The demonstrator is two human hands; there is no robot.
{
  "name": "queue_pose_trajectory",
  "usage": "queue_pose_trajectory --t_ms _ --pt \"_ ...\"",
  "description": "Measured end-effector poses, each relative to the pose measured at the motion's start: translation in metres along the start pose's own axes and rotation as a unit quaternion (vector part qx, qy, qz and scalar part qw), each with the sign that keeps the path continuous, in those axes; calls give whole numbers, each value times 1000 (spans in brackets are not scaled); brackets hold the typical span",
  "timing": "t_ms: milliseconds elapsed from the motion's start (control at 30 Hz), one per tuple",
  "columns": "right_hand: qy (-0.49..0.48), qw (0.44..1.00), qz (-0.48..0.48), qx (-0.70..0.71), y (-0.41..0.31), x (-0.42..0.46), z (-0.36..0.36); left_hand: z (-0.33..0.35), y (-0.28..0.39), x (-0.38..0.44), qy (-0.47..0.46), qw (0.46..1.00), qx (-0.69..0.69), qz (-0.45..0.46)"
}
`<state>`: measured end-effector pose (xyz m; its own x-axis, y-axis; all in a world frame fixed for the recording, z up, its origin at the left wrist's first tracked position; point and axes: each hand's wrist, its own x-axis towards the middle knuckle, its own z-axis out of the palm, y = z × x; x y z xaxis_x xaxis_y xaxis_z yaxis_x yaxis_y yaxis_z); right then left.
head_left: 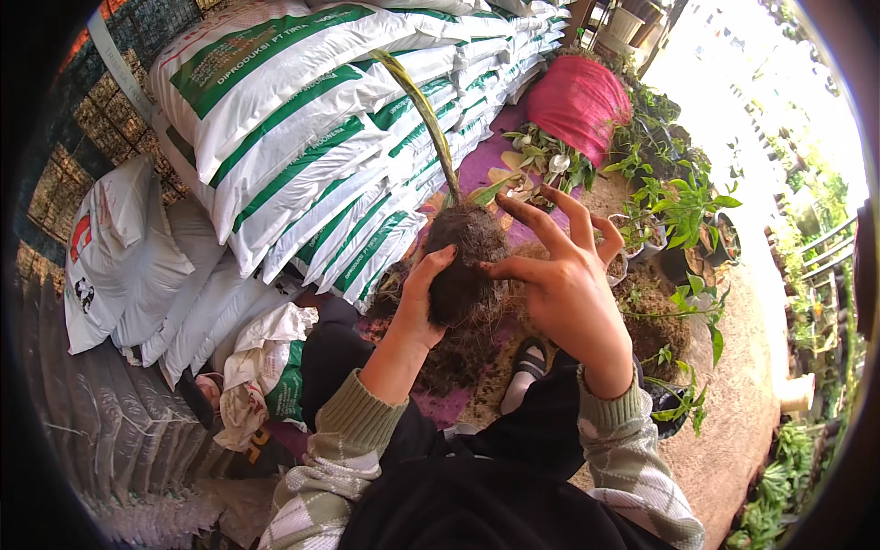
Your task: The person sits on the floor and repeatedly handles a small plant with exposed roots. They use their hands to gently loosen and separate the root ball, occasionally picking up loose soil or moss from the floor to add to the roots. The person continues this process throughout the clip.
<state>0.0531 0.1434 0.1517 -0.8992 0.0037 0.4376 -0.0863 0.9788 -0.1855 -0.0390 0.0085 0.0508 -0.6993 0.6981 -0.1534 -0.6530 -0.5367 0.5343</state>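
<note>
A dark root ball (474, 240) of matted soil and fine roots hangs before me. From its top rises one long yellow-green stalk (423, 113), bent to the left, and a short green leaf (495, 190) leans right. My left hand (421, 295) grips the root ball's left side, thumb pressed on its near face. On the other side, my right hand (567, 265) has its fingers spread, the thumb touching the soil and the index fingertip near the short leaf. Loose roots and soil (454, 361) lie below on a purple patterned mat (505, 155).
Stacked white-and-green sacks (309, 130) rise at left, with grey-white sacks (137, 261) and a crumpled sack (265, 371) nearer. A red mesh sack (577, 106) stands at the back among cut leaves. Potted leafy plants (687, 206) line the right, beside bare ground (735, 385).
</note>
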Motion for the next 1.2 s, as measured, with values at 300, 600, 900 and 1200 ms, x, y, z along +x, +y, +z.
queue_pose_trajectory --t_ms 300,600,900,1200 --pt "49 998 19 -29 -5 0 -15 0 1 -5 -36 999 -5 14" --pt "97 995 25 -28 -7 1 -14 -2 2 -6 -36 999 -30 6" --pt "57 998 22 5 -8 1 -11 -6 2 -9 -42 999 -1 6" --pt "71 997 21 -4 -11 0 -11 -1 6 -13 -56 998 -14 34"
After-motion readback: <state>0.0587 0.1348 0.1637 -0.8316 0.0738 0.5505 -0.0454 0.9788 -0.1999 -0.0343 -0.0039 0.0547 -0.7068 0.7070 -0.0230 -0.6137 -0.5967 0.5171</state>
